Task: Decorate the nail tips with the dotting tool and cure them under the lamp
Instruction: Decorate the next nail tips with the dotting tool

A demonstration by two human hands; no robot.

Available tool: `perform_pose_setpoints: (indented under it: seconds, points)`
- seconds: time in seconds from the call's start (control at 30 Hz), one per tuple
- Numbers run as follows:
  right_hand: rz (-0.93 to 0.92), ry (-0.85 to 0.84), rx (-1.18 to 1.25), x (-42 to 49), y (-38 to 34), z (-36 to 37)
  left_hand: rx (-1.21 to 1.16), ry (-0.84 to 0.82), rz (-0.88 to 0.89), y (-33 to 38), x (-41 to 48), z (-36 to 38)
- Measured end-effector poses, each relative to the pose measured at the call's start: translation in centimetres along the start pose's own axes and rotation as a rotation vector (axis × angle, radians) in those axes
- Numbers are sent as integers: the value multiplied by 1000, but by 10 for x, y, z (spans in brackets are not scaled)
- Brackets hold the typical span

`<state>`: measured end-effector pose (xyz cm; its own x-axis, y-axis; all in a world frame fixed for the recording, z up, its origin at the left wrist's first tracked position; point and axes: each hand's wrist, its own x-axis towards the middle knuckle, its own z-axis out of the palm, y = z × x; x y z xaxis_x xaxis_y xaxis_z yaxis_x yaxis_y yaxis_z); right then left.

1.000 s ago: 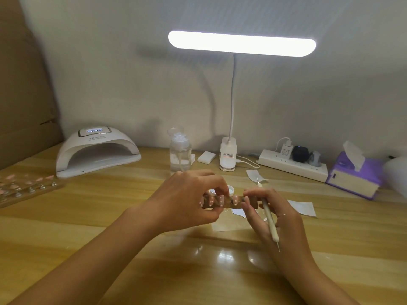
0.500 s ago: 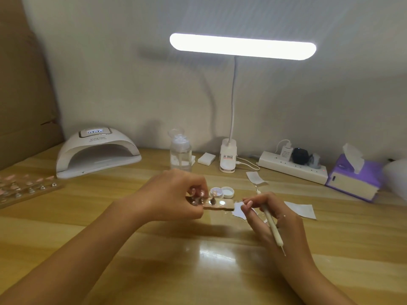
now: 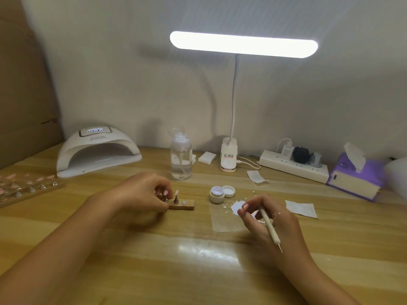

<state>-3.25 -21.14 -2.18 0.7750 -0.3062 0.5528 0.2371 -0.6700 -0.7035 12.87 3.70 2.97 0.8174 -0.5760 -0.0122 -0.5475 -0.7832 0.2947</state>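
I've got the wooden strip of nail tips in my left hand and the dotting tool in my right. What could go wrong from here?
1. The left hand pinches the wooden holder right beside the nail tips, so it might smear any wet gel.
2. The tips stand on thin pegs; tilting the holder could topple one.
3. The gel jar sits open by the right hand and its dotting tool; a nudge could tip it.

On the worktop (image 3: 154, 249) the curing lamp (image 3: 97, 150) sits back left, the bottle (image 3: 180, 159), desk lamp (image 3: 229, 155), power strip (image 3: 293, 166) and tissue box (image 3: 354, 179) line up to its right, and the nail stand (image 3: 182, 205) sits before the bottle, left of the jar (image 3: 217, 195).
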Motion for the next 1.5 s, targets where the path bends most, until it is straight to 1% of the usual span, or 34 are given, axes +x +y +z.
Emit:
perform_pose_setpoints:
  seconds: [0.1,0.17,0.23,0.27,0.33,0.4,0.47,0.63,0.73,0.83,0.93,1.03,1.1,1.17,1.33,1.5]
  points:
    - [-5,-2,-8,0,1,0,49,36,39,7,-2,-5]
    - [-4,0,-1,0,1,0,30,154,107,22,-4,-8]
    - [4,0,4,0,2,0,-89,276,216,47,-9,-7]
    - [5,2,7,0,3,0,-172,283,270,60,-12,-4]
    - [0,6,15,0,4,0,-320,191,362,85,-17,12]
    - [-33,-9,15,-1,4,-2,-388,94,415,101,-19,34]
    - [-55,-19,7,-1,5,-2,-424,92,438,107,-18,53]
    - [-17,1,31,0,4,-1,-575,217,398,107,-15,72]
    - [-32,-34,21,0,2,-2,-591,261,378,105,-16,75]
    - [-11,-69,65,-1,-3,-3,-624,304,344,103,-14,75]
    - [68,5,157,2,-7,-3,-633,333,292,102,-13,77]
    - [208,152,236,7,-3,-6,-624,310,265,101,-13,80]
    - [256,200,238,10,1,-11,-619,283,261,101,-13,81]
    - [289,166,225,13,4,-15,-637,276,252,100,-11,81]
    - [449,91,321,16,9,-17,-705,278,222,98,-9,82]
    - [502,82,257,15,8,-16,-713,270,209,98,-8,81]
